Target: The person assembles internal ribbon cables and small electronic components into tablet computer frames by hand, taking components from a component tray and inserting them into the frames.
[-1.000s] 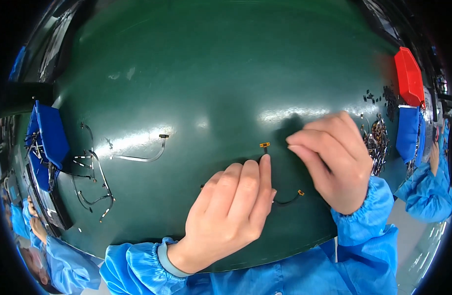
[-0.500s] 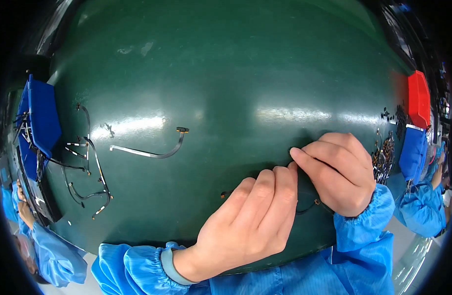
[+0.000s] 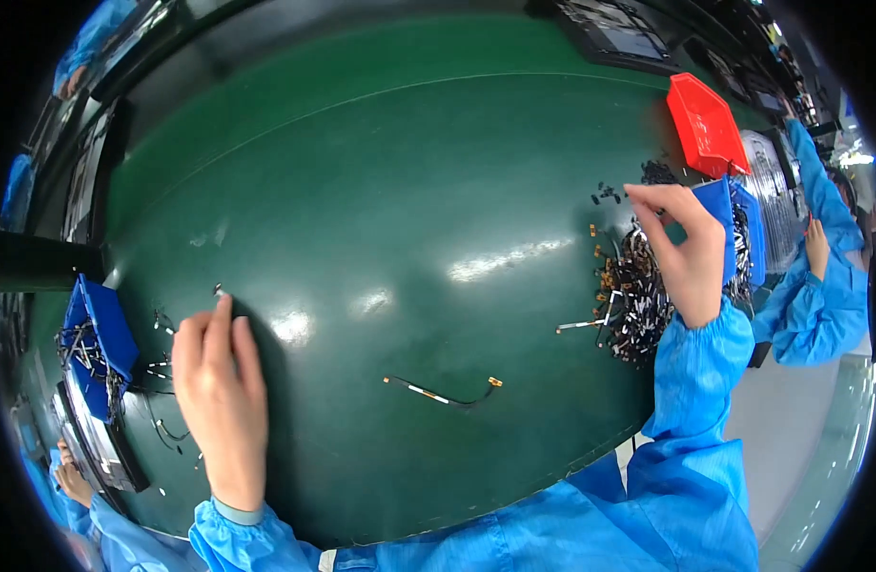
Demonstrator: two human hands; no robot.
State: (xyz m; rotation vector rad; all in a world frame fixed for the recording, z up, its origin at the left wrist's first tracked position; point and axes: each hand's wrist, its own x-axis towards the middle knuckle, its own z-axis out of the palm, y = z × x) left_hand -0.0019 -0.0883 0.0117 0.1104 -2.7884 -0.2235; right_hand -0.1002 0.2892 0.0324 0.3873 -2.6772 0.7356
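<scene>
At right, small black pieces (image 3: 607,194) lie just left of the right hand (image 3: 691,246), fingertips drawn close, grip unclear. The left hand (image 3: 219,381), fingers slightly parted, is at a connector (image 3: 218,288), its hold hidden.

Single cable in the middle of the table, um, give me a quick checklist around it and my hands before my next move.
1. Single cable apart from the cable pile: ok.
2. Both hands off the single cable: ok; left hand and right hand are well to either side.
3. Left hand gripping the small connector at its fingertips: cannot tell.
4. Right hand holding one of the loose black pieces: cannot tell.
5. All cables in bins: not ok.
</scene>
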